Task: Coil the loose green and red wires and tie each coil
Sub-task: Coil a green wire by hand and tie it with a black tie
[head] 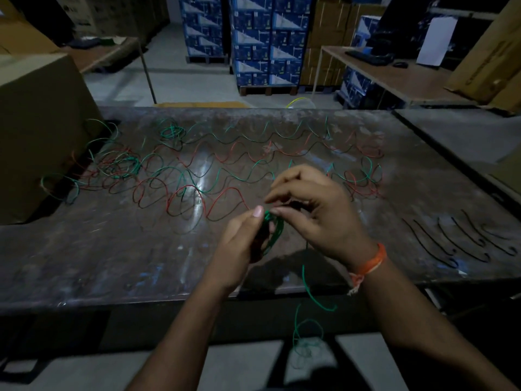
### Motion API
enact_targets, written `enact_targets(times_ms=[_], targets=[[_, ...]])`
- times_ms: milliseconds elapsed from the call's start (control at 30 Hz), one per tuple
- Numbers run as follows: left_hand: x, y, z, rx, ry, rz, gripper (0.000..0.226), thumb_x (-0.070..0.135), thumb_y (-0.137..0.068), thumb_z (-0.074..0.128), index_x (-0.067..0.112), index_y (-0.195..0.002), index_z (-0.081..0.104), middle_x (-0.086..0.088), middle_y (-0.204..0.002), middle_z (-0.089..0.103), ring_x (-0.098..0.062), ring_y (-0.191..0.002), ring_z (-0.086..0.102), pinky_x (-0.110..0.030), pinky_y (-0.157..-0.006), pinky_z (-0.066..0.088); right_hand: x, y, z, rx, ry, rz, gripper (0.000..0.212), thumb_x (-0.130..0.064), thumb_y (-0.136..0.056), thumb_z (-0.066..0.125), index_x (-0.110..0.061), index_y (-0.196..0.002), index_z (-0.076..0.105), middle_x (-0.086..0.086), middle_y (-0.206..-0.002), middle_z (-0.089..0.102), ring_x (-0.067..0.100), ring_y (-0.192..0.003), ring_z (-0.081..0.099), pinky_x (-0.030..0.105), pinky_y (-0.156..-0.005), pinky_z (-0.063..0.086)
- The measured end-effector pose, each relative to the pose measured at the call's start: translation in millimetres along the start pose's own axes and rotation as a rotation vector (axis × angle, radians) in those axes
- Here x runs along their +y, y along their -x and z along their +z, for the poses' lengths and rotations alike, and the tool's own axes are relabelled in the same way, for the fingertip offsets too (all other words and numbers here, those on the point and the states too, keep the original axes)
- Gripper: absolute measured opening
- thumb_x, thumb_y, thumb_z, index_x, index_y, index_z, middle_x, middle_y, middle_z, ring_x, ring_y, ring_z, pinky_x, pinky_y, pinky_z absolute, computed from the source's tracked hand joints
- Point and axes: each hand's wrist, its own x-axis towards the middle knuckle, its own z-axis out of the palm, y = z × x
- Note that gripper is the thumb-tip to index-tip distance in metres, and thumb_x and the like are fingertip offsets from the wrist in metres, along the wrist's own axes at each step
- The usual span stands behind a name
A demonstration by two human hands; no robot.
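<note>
The left hand (242,241) grips a small green coil (272,231), thumb pressed on its top. The right hand (313,210) hovers just above it, fingers curled, fingertips at the coil (whether they pinch wire, I cannot tell). Beyond the fingers, loose green and red wires (197,176) sprawl across the table (112,263).
</note>
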Motion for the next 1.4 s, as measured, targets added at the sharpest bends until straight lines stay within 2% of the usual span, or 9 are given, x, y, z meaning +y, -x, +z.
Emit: enact_targets(times_ms=[133,233,367,600,733,1000,1133,1233,1400], targets=[[1,-1,-4,-0.081,0.238,-0.071,0.03,0.034,-0.097,0.041,0.011,-0.08,0.05,0.006,-0.051,0.029,-0.007,-0.044,0.019,-0.019,-0.044,0.014,17,9,14,0.042,-0.044,0.208,0.017,-0.025,-0.094,0.07,-0.015,-0.106,0.076,0.001,-0.102,0.065,0.015,-0.095,0.065,0.04,-0.081,0.055],[-1,-3,-5,-0.102,0.429,-0.122,0.029,0.032,-0.097,0.04,0.011,-0.079,0.048,0.011,-0.049,0.027,-0.002,-0.04,0.016,-0.02,-0.044,0.007,25,18,26,-0.074,-0.306,0.477,0.043,-0.045,-0.1,0.051,-0.008,-0.102,0.072,0.01,-0.088,0.069,0.022,-0.078,0.065,0.045,-0.069,0.052],[-2,-5,-3,-0.156,0.498,-0.177,0.025,0.028,-0.095,0.041,0.011,-0.079,0.049,0.01,-0.05,0.025,-0.002,-0.039,0.017,-0.023,-0.044,0.008,18,25,39,0.034,-0.631,0.725,0.046,-0.037,-0.107,0.045,0.0,-0.08,0.054,0.003,-0.06,0.046,0.009,-0.05,0.044,0.018,-0.043,0.03],[4,-8,3,-0.262,0.561,-0.244,0.03,0.026,-0.098,0.036,0.009,-0.081,0.054,0.01,-0.049,0.024,-0.006,-0.041,0.016,-0.024,-0.044,0.013,18,20,45,0.228,-0.851,0.716,0.05,-0.031,-0.091,0.051,0.018,-0.084,0.052,-0.007,-0.052,0.032,0.005,-0.041,0.026,0.017,-0.04,0.025],[4,-7,8,-0.214,0.573,-0.24,0.028,0.028,-0.1,0.04,0.014,-0.077,0.046,0.011,-0.05,0.024,-0.005,-0.042,0.012,-0.022,-0.042,0.009,15,22,44,0.234,-0.857,0.686,0.034,-0.034,-0.093,0.049,-0.011,-0.069,0.042,-0.005,-0.053,0.028,0.012,-0.049,0.023,0.026,-0.047,0.017],[5,-11,7,-0.039,0.826,-0.3,0.028,0.032,-0.096,0.039,0.018,-0.072,0.044,0.01,-0.05,0.012,-0.006,-0.041,0.004,-0.019,-0.038,0.006,18,42,47,0.064,-0.59,0.735,0.048,-0.054,-0.104,0.037,-0.015,-0.09,0.063,0.003,-0.069,0.06,0.012,-0.058,0.054,0.021,-0.049,0.039],[7,-17,-8,0.067,0.901,-0.247,0.03,0.034,-0.101,0.036,0.02,-0.075,0.044,0.012,-0.044,0.026,-0.006,-0.042,0.006,-0.017,-0.037,0.01,24,65,43,-0.074,-0.55,0.699,0.013,-0.015,-0.104,0.053,-0.005,-0.112,0.055,-0.003,-0.067,0.06,0.01,-0.05,0.052,0.02,-0.046,0.039],[11,-19,-20,0.121,0.936,-0.197,0.031,0.037,-0.101,0.036,0.02,-0.076,0.045,0.011,-0.045,0.027,-0.007,-0.042,0.007,-0.017,-0.039,0.012,33,88,36,-0.091,-0.514,0.725,0.016,0.0,-0.096,0.063,-0.007,-0.109,0.057,-0.002,-0.068,0.054,0.012,-0.052,0.051,0.022,-0.05,0.043],[5,-22,-29,0.19,0.905,-0.123,0.031,0.032,-0.106,0.032,0.019,-0.081,0.046,0.011,-0.05,0.031,-0.002,-0.037,0.026,-0.017,-0.042,0.019,28,104,16,-0.106,0.011,0.422,0.006,-0.018,-0.088,0.071,-0.023,-0.092,0.071,-0.009,-0.08,0.066,0.004,-0.075,0.063,0.025,-0.068,0.05]])
